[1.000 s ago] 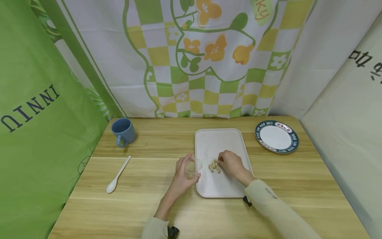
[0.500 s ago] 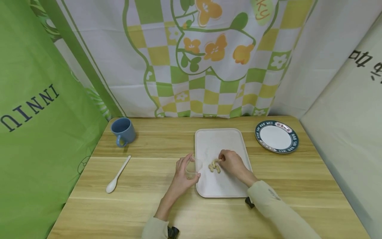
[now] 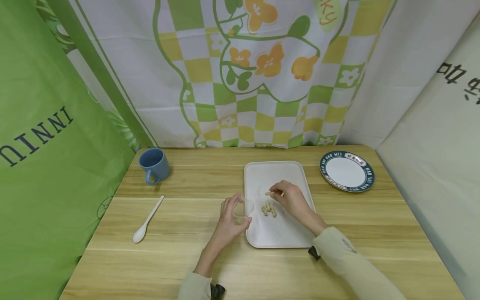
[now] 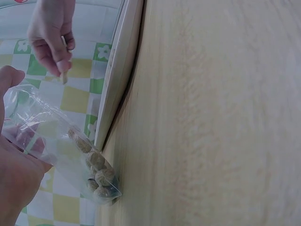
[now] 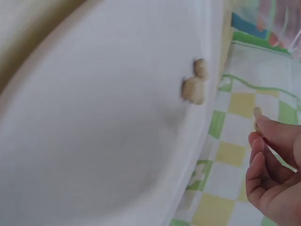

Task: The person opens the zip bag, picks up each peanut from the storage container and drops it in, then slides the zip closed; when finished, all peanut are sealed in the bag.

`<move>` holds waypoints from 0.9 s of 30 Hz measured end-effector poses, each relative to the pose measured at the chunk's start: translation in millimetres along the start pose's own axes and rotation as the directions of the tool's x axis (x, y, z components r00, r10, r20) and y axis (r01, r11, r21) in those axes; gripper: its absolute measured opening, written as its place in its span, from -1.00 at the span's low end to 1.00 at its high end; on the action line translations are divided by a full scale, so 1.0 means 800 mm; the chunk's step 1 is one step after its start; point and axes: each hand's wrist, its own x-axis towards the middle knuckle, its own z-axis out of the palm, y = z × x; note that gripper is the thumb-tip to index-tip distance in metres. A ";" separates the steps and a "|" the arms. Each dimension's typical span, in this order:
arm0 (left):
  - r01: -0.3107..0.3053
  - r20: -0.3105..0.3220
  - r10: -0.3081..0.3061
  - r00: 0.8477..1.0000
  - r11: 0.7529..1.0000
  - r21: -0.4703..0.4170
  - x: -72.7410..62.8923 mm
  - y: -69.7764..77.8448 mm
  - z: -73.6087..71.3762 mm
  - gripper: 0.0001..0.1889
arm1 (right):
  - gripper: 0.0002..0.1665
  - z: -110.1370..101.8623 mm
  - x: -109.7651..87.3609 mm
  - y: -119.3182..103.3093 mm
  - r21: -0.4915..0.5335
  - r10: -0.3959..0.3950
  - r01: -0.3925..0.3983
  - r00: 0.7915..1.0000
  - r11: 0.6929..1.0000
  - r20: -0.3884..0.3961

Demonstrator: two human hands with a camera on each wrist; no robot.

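My left hand (image 3: 227, 218) grips an open clear plastic bag (image 4: 61, 141) at the left edge of the white tray (image 3: 277, 235). Several unshelled peanuts (image 4: 96, 162) lie at the bottom of the bag in the left wrist view. Between thumb and fingers, my right hand (image 3: 294, 202) pinches one peanut (image 5: 257, 113) above the tray, to the right of the bag's mouth. Below that hand, a small group of peanuts (image 3: 268, 209) rests on the tray.
A blue mug (image 3: 154, 166) stands at the table's back left, with a white spoon (image 3: 147, 221) in front of it. At the back right lies a dark-rimmed plate (image 3: 346, 171). A patterned curtain (image 3: 243, 112) hangs behind the table.
My right hand has lifted one peanut from the group and moved it up and slightly left, away from the others. The left hand with the bag has stayed in place.
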 end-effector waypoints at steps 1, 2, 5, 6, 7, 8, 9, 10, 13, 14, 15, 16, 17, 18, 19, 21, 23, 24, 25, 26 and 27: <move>-0.001 -0.001 0.001 1.000 1.000 0.000 0.001 0.000 0.000 -0.18 | -0.84 -0.001 0.001 -0.004 0.013 -0.024 0.024 1.000 1.000 -0.011; -0.003 -0.002 0.003 1.000 1.000 -0.001 0.002 0.000 0.000 -0.18 | -0.84 -0.003 0.003 -0.008 0.026 -0.050 0.050 0.999 0.998 -0.019; -0.008 -0.001 0.008 1.000 1.000 0.002 0.004 -0.001 -0.001 -0.18 | -0.83 -0.006 0.006 -0.022 0.064 -0.125 0.128 0.991 0.990 -0.041; -0.010 -0.001 0.010 1.000 1.000 0.003 0.004 -0.001 -0.001 -0.18 | -0.83 -0.007 0.007 -0.027 0.076 -0.147 0.150 0.988 0.986 -0.044; -0.011 0.000 0.011 1.000 1.000 0.005 0.005 -0.001 -0.001 -0.18 | -0.82 -0.008 0.007 -0.033 0.085 -0.168 0.171 0.985 0.982 -0.043; -0.013 -0.001 0.013 1.000 1.000 0.007 0.006 -0.001 -0.001 -0.18 | -0.82 -0.009 0.008 -0.039 0.092 -0.188 0.191 0.981 0.977 -0.042; -0.017 -0.001 0.017 1.000 1.000 0.010 0.006 -0.002 -0.001 -0.18 | -0.81 -0.010 0.009 -0.044 0.100 -0.204 0.207 0.978 0.973 -0.041; -0.020 -0.003 0.020 1.000 1.000 0.009 0.007 -0.002 -0.002 -0.17 | -0.81 -0.011 0.009 -0.050 0.103 -0.219 0.222 0.975 0.970 -0.039; -0.034 -0.006 0.034 0.999 0.999 0.014 0.009 -0.002 -0.002 -0.18 | -0.80 -0.010 0.011 -0.064 0.103 -0.264 0.266 0.964 0.958 -0.037; -0.036 -0.005 0.036 0.999 0.999 0.015 0.009 -0.003 -0.002 -0.17 | -0.79 -0.010 0.011 -0.067 0.104 -0.278 0.280 0.960 0.954 -0.035; -0.036 -0.003 0.036 0.999 0.999 0.017 0.009 -0.003 -0.002 -0.17 | -0.79 -0.009 0.010 -0.070 0.102 -0.293 0.294 0.956 0.950 -0.031; -0.034 0.001 0.034 0.999 0.999 0.018 0.009 -0.002 -0.002 -0.17 | -0.79 -0.007 0.010 -0.072 0.096 -0.309 0.310 0.951 0.946 -0.026; -0.028 0.007 0.028 1.000 0.999 0.021 0.008 -0.002 -0.002 -0.17 | -0.79 -0.004 0.009 -0.073 0.090 -0.324 0.325 0.946 0.942 -0.018; -0.021 0.013 0.021 1.000 1.000 0.021 0.006 -0.002 -0.002 -0.16 | -0.78 -0.002 0.008 -0.075 0.082 -0.335 0.334 0.942 0.939 -0.007; -0.014 0.016 0.014 1.000 1.000 0.023 0.005 -0.001 -0.002 -0.16 | -0.78 0.000 0.007 -0.075 0.075 -0.345 0.344 0.939 0.936 0.005; 0.000 0.025 -0.001 1.000 1.000 0.018 0.002 0.000 -0.002 -0.16 | -0.79 0.005 0.006 -0.076 0.056 -0.355 0.353 0.935 0.934 0.028; 0.011 0.029 -0.011 1.000 1.000 0.009 0.000 0.001 -0.001 -0.15 | -0.78 0.008 0.005 -0.077 0.047 -0.353 0.351 0.934 0.935 0.045; 0.013 0.032 -0.013 0.999 1.000 0.006 -0.001 0.001 -0.001 -0.15 | -0.77 0.009 0.004 -0.077 0.050 -0.350 0.348 0.935 0.936 0.051; 0.018 0.034 -0.018 0.999 1.000 0.002 -0.002 0.001 0.000 -0.15 | -0.77 0.010 0.003 -0.077 0.052 -0.343 0.341 0.938 0.939 0.055; 0.018 0.034 -0.018 0.999 1.000 -0.001 -0.003 0.001 0.000 -0.15 | -0.78 0.010 0.002 -0.077 0.053 -0.331 0.329 0.942 0.943 0.056; 0.019 0.032 -0.019 0.999 1.000 -0.002 -0.004 0.000 0.001 -0.15 | -0.79 0.010 0.000 -0.076 0.052 -0.310 0.307 0.949 0.950 0.056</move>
